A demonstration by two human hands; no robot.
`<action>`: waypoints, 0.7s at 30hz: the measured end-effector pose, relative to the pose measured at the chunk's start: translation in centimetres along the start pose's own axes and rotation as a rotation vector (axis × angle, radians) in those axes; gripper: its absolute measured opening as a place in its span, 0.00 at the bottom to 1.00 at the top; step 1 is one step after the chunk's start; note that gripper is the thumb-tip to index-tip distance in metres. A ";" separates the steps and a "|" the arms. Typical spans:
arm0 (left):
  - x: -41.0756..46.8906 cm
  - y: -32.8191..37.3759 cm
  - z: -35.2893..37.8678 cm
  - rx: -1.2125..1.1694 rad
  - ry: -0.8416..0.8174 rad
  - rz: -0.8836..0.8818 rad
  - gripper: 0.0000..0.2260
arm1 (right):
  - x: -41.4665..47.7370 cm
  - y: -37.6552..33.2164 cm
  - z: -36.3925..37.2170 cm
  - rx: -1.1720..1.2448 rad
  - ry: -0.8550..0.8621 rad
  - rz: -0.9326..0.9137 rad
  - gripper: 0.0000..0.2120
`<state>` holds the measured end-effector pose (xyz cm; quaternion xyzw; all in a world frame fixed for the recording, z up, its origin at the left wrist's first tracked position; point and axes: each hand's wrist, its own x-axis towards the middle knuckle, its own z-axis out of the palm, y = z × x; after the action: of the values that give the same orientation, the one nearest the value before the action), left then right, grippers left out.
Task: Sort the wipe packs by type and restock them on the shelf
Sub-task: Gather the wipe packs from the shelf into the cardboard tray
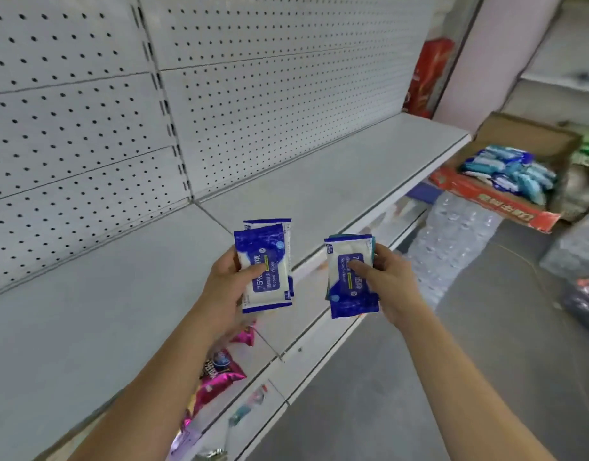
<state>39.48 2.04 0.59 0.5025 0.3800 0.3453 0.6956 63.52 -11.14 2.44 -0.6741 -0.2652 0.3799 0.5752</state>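
Note:
My left hand (pixel 228 284) grips two stacked blue-and-white alcohol wipe packs (pixel 265 266), thumb pressed on the front label. My right hand (pixel 386 282) holds another blue-and-white alcohol wipe pack (pixel 351 277), turned upside down, with a teal pack edge (pixel 372 249) showing behind it. Both hands hover over the front of the bare white shelf (pixel 319 181). A cardboard box (pixel 519 181) at the right holds several blue and teal wipe packs (pixel 509 171).
White pegboard panels (pixel 253 78) back the shelf. A red box (pixel 427 78) stands at the shelf's far end. Pink snack bags (pixel 220 371) lie on the lower shelf under my left arm. Shrink-wrapped water bottles (pixel 452 241) sit on the floor below the cardboard box.

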 end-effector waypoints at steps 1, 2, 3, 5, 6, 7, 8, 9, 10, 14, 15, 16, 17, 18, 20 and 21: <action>0.0 -0.8 2.9 0.011 -0.020 -0.010 0.15 | -0.6 0.3 -2.8 0.041 0.023 0.009 0.13; 0.0 -1.6 5.8 0.024 -0.045 -0.017 0.15 | -1.1 0.7 -5.6 0.083 0.055 0.016 0.12; 0.0 -2.5 8.7 0.035 -0.074 -0.024 0.15 | -1.6 1.0 -8.5 0.117 0.095 0.025 0.12; 0.1 -4.4 14.3 0.051 -0.138 -0.033 0.15 | -2.8 1.8 -13.9 0.172 0.169 0.033 0.12; 0.1 -5.3 17.0 0.054 -0.170 -0.038 0.16 | -3.5 2.1 -16.5 0.206 0.198 0.036 0.12; 0.1 -6.1 19.7 0.054 -0.196 -0.042 0.17 | -4.2 2.4 -18.9 0.239 0.225 0.033 0.12; 0.1 -6.8 22.2 0.061 -0.223 -0.044 0.18 | -4.8 2.7 -21.3 0.266 0.250 0.030 0.13; 0.1 -7.5 24.5 0.072 -0.249 -0.047 0.18 | -5.4 3.1 -23.5 0.286 0.278 0.027 0.13; 0.3 -8.1 26.8 0.083 -0.272 -0.050 0.17 | -5.7 3.4 -25.6 0.303 0.308 0.019 0.14; 2.3 -10.0 35.1 0.100 -0.368 -0.074 0.17 | -5.4 4.9 -33.2 0.349 0.440 -0.017 0.14; 3.0 -10.3 36.6 0.097 -0.383 -0.086 0.16 | -5.0 5.1 -34.4 0.355 0.465 -0.025 0.14; 3.5 -10.4 37.5 0.097 -0.390 -0.093 0.16 | -4.7 5.1 -35.1 0.359 0.478 -0.028 0.14; 4.4 -10.8 39.1 0.096 -0.402 -0.103 0.15 | -4.2 5.2 -36.4 0.362 0.501 -0.025 0.13; 5.4 -11.2 40.9 0.100 -0.415 -0.109 0.14 | -3.4 5.3 -37.8 0.367 0.522 -0.021 0.14; 7.9 -12.0 44.3 0.094 -0.440 -0.118 0.13 | -1.2 5.2 -40.7 0.358 0.543 -0.018 0.16; 9.1 -12.2 46.1 0.092 -0.448 -0.121 0.13 | 0.0 5.0 -42.1 0.343 0.563 -0.021 0.18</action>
<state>85.38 -13.40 -3.28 0.5738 0.2609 0.1653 0.7585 97.53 -36.27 -0.35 -0.6433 -0.0346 0.2117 0.7350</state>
